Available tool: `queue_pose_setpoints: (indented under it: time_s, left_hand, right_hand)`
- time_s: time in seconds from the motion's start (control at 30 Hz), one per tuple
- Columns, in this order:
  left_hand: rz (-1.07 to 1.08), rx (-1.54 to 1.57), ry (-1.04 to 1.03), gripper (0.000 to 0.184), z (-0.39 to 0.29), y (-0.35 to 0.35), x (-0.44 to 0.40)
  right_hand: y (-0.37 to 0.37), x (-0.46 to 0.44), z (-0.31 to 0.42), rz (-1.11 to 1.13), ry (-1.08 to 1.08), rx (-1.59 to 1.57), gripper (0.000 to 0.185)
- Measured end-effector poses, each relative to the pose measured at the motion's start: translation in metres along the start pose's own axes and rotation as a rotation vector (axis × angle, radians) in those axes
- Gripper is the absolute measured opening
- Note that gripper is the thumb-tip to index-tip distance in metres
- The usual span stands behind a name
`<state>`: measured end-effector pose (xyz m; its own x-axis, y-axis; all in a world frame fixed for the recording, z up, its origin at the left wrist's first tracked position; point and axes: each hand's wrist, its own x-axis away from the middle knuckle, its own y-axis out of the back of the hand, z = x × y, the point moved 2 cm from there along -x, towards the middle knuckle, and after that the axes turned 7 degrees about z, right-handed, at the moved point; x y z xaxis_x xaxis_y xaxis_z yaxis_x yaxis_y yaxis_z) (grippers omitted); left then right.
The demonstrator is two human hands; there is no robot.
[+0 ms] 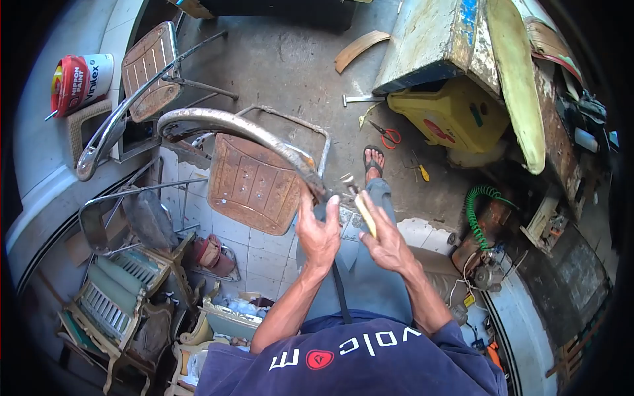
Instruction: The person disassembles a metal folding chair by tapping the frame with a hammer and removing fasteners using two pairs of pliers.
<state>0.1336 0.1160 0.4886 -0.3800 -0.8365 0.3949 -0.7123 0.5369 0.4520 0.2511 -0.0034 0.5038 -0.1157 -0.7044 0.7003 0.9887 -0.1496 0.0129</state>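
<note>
I've R hand (388, 245) round hammer (364, 214); chair (228, 120) fwd-left of L hand (318, 237), thumb apart, grip unclear. Seat (254, 185) on, rusty; what's left, can't tell.

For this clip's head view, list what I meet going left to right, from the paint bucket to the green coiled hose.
Paint bucket → rusty chair seat → left hand → yellow-handled hammer → right hand → green coiled hose

grey concrete floor (284, 72), white tiles (261, 257)
</note>
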Motion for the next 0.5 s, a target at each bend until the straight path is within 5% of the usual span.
queue_pose_setpoints:
  time_s: [0.07, 0.23, 0.5]
  left_hand:
    - [-0.039, 0.071, 0.106, 0.065, 0.003, -0.005, 0.001]
    - [-0.162, -0.105, 0.123, 0.039, -0.008, -0.015, 0.001]
    - [-0.268, -0.082, 0.19, 0.024, -0.015, -0.023, 0.002]
  right_hand:
    - [0.005, -0.013, -0.007, 0.046, 0.228, 0.066, 0.082]
    - [0.016, -0.042, -0.015, 0.276, 0.184, -0.066, 0.084]
    - [0.029, -0.075, -0.028, 0.348, 0.345, 0.004, 0.087]
